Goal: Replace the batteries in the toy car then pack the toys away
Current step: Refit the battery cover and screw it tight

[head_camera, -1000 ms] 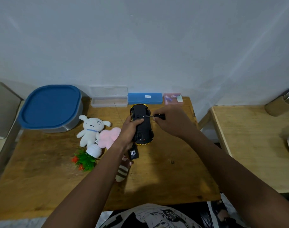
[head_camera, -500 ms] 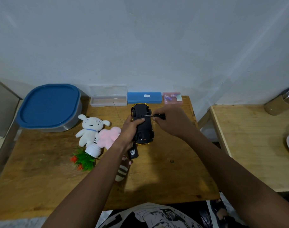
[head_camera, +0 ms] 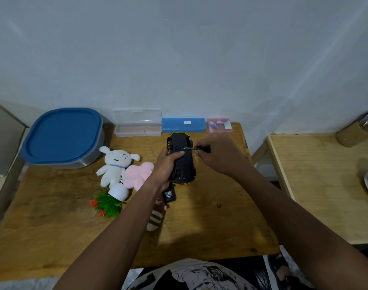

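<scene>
The toy car [head_camera: 183,162], yellow with a black underside, lies upside down above the wooden table [head_camera: 53,216]. My left hand [head_camera: 167,164] grips its left side. In my right hand [head_camera: 215,154] is a small black-handled screwdriver [head_camera: 196,148]; its metal tip touches the car's underside near the far end. A black remote [head_camera: 169,194] lies on the table just below my left wrist. A white plush dog [head_camera: 116,164], a pink plush [head_camera: 140,174], a small potted plant [head_camera: 109,200] on its side and a striped plush [head_camera: 155,220] lie to the left.
A grey tub with a blue lid [head_camera: 62,137] stands at the back left. Along the wall sit a clear box [head_camera: 138,126], a blue case [head_camera: 183,124] and a pink box [head_camera: 219,124]. A second wooden table [head_camera: 325,185] stands at right with a brown cup [head_camera: 356,130].
Almost nothing has changed: both hands stay on the car and screwdriver, with only a slight shift of the view.
</scene>
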`<action>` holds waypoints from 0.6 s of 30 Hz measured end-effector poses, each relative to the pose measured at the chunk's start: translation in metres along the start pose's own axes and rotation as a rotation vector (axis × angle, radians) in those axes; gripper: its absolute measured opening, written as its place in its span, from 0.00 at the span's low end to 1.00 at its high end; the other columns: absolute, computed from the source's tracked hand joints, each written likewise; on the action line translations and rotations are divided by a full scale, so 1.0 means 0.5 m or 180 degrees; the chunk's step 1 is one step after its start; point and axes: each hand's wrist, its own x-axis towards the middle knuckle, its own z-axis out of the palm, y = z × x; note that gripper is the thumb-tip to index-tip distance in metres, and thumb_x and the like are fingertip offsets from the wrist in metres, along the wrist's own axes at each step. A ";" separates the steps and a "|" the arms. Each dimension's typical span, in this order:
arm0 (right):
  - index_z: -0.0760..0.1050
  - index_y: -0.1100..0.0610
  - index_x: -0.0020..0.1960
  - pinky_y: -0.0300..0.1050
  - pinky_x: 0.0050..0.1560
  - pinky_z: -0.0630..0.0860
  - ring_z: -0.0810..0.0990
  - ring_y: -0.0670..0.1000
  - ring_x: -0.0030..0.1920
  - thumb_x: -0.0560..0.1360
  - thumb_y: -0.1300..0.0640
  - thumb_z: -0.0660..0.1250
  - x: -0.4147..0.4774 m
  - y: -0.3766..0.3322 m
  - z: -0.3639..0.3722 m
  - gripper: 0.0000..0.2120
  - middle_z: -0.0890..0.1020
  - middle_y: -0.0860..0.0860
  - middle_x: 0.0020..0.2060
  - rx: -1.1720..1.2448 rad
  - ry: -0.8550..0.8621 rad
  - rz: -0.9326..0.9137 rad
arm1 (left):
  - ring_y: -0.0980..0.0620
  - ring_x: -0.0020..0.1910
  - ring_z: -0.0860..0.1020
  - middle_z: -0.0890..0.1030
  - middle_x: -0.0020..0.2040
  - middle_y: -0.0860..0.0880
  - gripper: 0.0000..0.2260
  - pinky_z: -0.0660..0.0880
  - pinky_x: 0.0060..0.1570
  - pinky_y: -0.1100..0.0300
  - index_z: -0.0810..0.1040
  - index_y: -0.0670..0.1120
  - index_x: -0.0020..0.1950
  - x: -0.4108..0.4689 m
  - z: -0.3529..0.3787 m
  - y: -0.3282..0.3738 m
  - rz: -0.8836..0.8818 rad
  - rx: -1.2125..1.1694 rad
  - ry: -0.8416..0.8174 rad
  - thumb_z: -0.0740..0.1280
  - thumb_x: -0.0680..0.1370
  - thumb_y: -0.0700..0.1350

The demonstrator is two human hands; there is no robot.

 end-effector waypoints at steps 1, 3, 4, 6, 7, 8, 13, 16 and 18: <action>0.85 0.51 0.49 0.41 0.39 0.71 0.76 0.45 0.36 0.76 0.54 0.67 0.000 0.000 0.000 0.07 0.83 0.46 0.35 0.0003 0.0001 -0.0007 | 0.41 0.49 0.83 0.83 0.56 0.40 0.13 0.82 0.45 0.48 0.74 0.49 0.63 0.000 0.000 0.001 0.0005 -0.0002 -0.0004 0.68 0.80 0.40; 0.85 0.51 0.49 0.42 0.40 0.73 0.77 0.46 0.36 0.76 0.54 0.67 0.000 0.001 0.000 0.07 0.83 0.46 0.35 0.0022 0.0012 -0.0017 | 0.42 0.47 0.83 0.83 0.56 0.40 0.14 0.82 0.42 0.50 0.74 0.48 0.65 -0.001 0.001 0.002 0.0008 0.0004 -0.0003 0.68 0.80 0.40; 0.85 0.52 0.48 0.42 0.40 0.74 0.77 0.46 0.36 0.76 0.54 0.67 0.000 0.001 0.000 0.07 0.83 0.47 0.35 0.0043 0.0028 -0.0020 | 0.42 0.47 0.83 0.83 0.56 0.40 0.15 0.82 0.40 0.51 0.74 0.47 0.66 0.000 0.002 0.002 0.0011 0.0006 0.0001 0.68 0.80 0.40; 0.85 0.52 0.48 0.42 0.40 0.73 0.77 0.46 0.36 0.76 0.54 0.67 0.000 0.002 0.001 0.07 0.83 0.46 0.36 0.0080 0.0061 -0.0013 | 0.42 0.48 0.84 0.83 0.57 0.40 0.17 0.81 0.40 0.51 0.73 0.47 0.68 0.000 0.002 0.003 0.0008 -0.0003 0.0006 0.68 0.79 0.40; 0.84 0.51 0.48 0.41 0.40 0.72 0.76 0.45 0.36 0.76 0.54 0.67 0.000 0.003 0.002 0.07 0.82 0.45 0.35 0.0081 0.0069 -0.0010 | 0.41 0.49 0.84 0.83 0.57 0.40 0.17 0.81 0.41 0.50 0.73 0.47 0.68 0.001 0.002 0.003 0.0004 -0.0006 0.0011 0.68 0.79 0.41; 0.84 0.51 0.48 0.40 0.40 0.70 0.76 0.44 0.36 0.76 0.54 0.67 0.001 0.003 0.003 0.07 0.81 0.44 0.35 0.0072 0.0069 -0.0017 | 0.41 0.49 0.84 0.83 0.58 0.39 0.17 0.81 0.42 0.49 0.73 0.48 0.68 0.001 0.001 0.002 -0.0002 -0.0010 0.0012 0.68 0.79 0.41; 0.85 0.52 0.48 0.40 0.40 0.68 0.75 0.44 0.35 0.76 0.55 0.68 0.000 0.002 0.003 0.07 0.81 0.45 0.34 0.0063 0.0091 -0.0049 | 0.40 0.50 0.83 0.82 0.59 0.38 0.17 0.82 0.45 0.47 0.73 0.47 0.68 0.000 0.004 0.002 -0.0013 -0.0044 -0.0035 0.68 0.79 0.41; 0.85 0.52 0.49 0.40 0.40 0.68 0.75 0.45 0.36 0.76 0.55 0.68 -0.001 0.002 0.002 0.07 0.83 0.46 0.36 0.0064 0.0089 -0.0041 | 0.39 0.52 0.83 0.82 0.59 0.39 0.17 0.82 0.47 0.46 0.73 0.48 0.67 -0.001 0.006 0.002 -0.0015 -0.0037 -0.0025 0.68 0.79 0.41; 0.85 0.52 0.49 0.40 0.40 0.68 0.75 0.45 0.36 0.76 0.55 0.68 -0.001 0.002 0.001 0.07 0.83 0.46 0.36 0.0055 0.0076 -0.0041 | 0.39 0.52 0.83 0.82 0.59 0.38 0.16 0.82 0.48 0.46 0.73 0.48 0.67 -0.001 0.006 0.001 -0.0006 -0.0038 -0.0028 0.68 0.79 0.41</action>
